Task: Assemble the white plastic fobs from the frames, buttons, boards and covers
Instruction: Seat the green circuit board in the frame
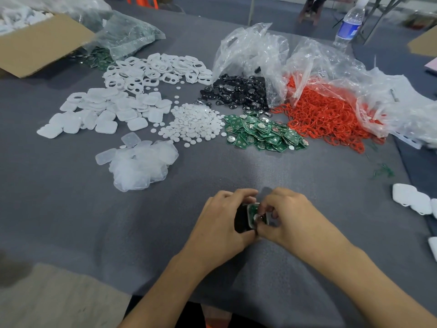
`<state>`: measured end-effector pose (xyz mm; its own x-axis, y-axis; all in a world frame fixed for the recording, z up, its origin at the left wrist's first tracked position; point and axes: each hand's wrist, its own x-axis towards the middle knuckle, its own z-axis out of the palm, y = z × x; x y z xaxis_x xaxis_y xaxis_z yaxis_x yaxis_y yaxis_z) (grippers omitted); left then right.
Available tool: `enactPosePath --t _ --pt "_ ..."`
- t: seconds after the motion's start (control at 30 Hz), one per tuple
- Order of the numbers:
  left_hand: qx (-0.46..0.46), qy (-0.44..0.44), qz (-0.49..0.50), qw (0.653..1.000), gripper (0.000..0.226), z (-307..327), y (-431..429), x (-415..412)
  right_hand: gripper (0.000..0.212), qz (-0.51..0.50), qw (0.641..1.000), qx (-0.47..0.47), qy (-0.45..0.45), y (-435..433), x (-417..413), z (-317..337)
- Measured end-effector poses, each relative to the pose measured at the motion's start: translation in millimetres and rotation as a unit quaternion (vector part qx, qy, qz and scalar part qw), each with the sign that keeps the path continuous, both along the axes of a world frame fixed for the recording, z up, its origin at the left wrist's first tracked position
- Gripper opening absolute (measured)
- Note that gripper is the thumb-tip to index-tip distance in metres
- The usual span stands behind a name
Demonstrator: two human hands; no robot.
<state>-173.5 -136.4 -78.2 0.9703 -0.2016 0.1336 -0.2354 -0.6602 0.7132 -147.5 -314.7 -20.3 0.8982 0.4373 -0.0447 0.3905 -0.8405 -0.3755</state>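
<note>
Seating board (pixel 256 208) into part-built fob (pixel 248 220), held between both hands low over table (pixel 236 166), near front edge. Left hand (pixel 220 218) curled round fob, dark part in palm. Right hand (pixel 290 214) fingertips pinching board. Best practice: keep fob level, align corners, press evenly till flush. Bottle (pixel 349 24) label blue, text unreadable. No legible print on board pile (pixel 262 133).

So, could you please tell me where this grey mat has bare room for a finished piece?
Bare grey mat stretches from the left hand and right hand, both gripping a part-built fob, up to the heap of green circuit boards. More lies left of the left hand, below the translucent square covers. The far half is crowded with piles and plastic bags.
</note>
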Motion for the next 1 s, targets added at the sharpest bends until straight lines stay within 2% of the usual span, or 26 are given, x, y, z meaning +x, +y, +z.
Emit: enactPosePath --t 0.6,1.0 --pt "-0.008 -0.002 -0.005 1.000 0.071 -2 1 0 0.018 0.023 1.000 0.003 0.004 -3 0 0" --pt "-0.012 -0.005 0.006 1.000 0.072 -6 0 1 0.007 0.022 0.998 0.007 -0.051 -6 -12 -4"
